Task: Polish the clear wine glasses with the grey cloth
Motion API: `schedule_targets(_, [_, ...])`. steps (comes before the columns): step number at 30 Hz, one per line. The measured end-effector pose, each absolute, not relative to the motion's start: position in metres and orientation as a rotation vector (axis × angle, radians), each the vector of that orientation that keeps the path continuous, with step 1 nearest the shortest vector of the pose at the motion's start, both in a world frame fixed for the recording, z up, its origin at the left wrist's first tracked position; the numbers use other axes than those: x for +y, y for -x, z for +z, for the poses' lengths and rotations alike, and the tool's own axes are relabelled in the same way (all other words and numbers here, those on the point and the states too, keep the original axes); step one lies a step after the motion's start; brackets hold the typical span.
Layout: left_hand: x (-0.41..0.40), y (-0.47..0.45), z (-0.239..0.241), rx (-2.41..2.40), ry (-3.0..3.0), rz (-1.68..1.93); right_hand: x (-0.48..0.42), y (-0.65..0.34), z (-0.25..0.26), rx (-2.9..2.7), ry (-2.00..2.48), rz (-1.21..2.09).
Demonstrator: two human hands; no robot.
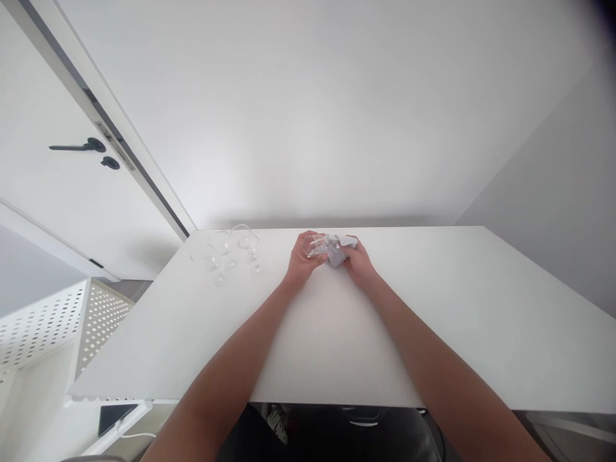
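My left hand (303, 258) is wrapped round the bowl of a clear stemmed glass (312, 246), which lies tilted on its side with its rim toward the left. My right hand (357, 259) grips a light grey cloth (335, 255). The cloth is bunched round the stem and foot end of the glass, so that end is partly hidden. Both hands are close together above the far middle of the white table. Off to the left, several clear stemmed glasses (222, 244) stand upright in a group.
The white table (481, 321) meets a plain wall (308, 115) at its far edge. A white door (52, 173) with a black handle is at the left. A perforated white panel (43, 317) stands beside the table's left edge, and a black chair (366, 439) is below the near edge.
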State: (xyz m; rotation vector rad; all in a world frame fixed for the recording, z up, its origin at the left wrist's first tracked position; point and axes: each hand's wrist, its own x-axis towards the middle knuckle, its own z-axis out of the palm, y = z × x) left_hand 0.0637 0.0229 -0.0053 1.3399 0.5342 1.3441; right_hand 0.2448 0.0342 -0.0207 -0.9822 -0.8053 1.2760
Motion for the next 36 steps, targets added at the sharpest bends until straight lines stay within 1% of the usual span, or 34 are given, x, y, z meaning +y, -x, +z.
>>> schedule_targets(5, [0.024, -0.065, -0.007, 0.545, -1.345, 1.353, 0.034, -0.247, -0.024, -1.003, 1.010, 1.262])
schedule_targets(10, [0.021, -0.065, -0.004, 0.518, -1.409, 1.297, 0.036, -0.252, -0.029, -0.986, 1.076, 1.050])
schedule_targets(15, [0.022, -0.064, -0.004, 0.535, -1.397, 1.352, 0.037, -0.252, -0.029, -1.055, 0.989, 1.176])
schedule_targets(21, [0.024, -0.063, -0.006, 0.542, -1.407, 1.328, 0.037, -0.254, -0.029, -1.148, 1.162, 0.863])
schedule_targets(25, [0.024, -0.062, -0.007, 0.550, -1.383, 1.334, 0.037, -0.254, -0.029, -1.175, 1.113, 0.943])
schedule_targets(30, [0.027, -0.062, -0.011, 0.554, -1.375, 1.360, 0.040, -0.256, -0.034, -1.193, 1.177, 0.875])
schedule_targets(36, [0.030, -0.062, -0.014, 0.557, -1.360, 1.370, 0.038, -0.254, -0.030, -1.284, 1.169, 0.957])
